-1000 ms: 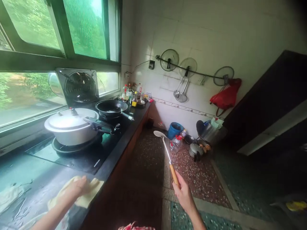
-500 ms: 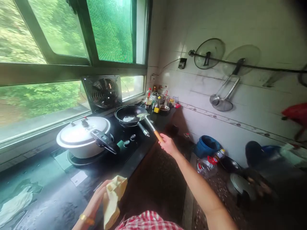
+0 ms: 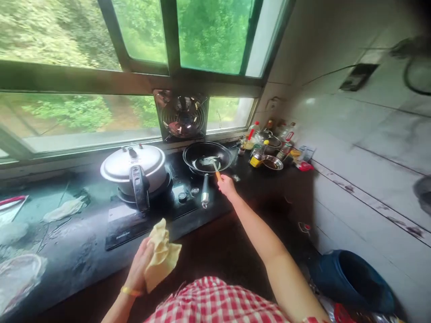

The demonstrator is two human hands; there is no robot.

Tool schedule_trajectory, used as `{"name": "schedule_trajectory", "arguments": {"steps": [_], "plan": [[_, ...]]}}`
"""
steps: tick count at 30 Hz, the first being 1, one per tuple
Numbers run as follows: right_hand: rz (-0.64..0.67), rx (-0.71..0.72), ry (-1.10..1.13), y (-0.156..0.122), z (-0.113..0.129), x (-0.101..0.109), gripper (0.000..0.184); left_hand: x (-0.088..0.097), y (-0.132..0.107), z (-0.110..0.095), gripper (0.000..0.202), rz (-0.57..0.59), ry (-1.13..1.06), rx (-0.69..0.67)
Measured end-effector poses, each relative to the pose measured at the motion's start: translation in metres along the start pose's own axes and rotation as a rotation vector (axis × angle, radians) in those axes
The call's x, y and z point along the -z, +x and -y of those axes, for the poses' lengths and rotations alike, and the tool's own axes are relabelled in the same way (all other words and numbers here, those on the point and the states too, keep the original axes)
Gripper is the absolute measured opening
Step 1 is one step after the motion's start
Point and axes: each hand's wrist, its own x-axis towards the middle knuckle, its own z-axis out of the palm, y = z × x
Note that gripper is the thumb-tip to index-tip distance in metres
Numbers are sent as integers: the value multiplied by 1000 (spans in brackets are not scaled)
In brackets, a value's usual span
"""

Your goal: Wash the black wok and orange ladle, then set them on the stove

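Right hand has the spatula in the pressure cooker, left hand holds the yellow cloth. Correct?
Not quite. The head view shows the right hand holding the spatula in the black pan, not the pressure cooker, which sits lidded to the pan's left. The left hand does hold the yellow cloth.

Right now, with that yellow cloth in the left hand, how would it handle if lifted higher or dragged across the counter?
The yellow cloth probably stays floppy: it bunches and droops from the left hand. It looks thin, so likely light. Dragged over the dark counter, it would likely fold rather than slide flat.
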Motion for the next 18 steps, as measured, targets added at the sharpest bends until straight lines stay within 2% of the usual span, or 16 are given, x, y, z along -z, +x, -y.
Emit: {"name": "schedule_trajectory", "arguments": {"steps": [2, 4, 7, 11, 13, 15, 18], "plan": [[19, -13, 15, 13, -7, -3, 40, -17, 17, -6, 47, -58, 294, -225], [34, -19, 18, 22, -11, -4, 43, -31, 45, -14, 41, -93, 585, -383], [70, -46, 65, 26, -10, -4, 51, -52, 103, -28, 39, -109, 859, -465], [157, -141, 293, 21, -6, -1, 60, -90, 189, -49, 43, -101, 1027, -445], [171, -158, 342, 18, -14, 6, 63, -113, 227, -55, 49, -59, 1103, -355], [164, -180, 359, 15, -30, 18, 65, -135, 258, -53, 57, -20, 1165, -216], [153, -252, 382, 9, -73, 43, 71, -158, 294, -39, 59, -13, 1195, -74]]}}
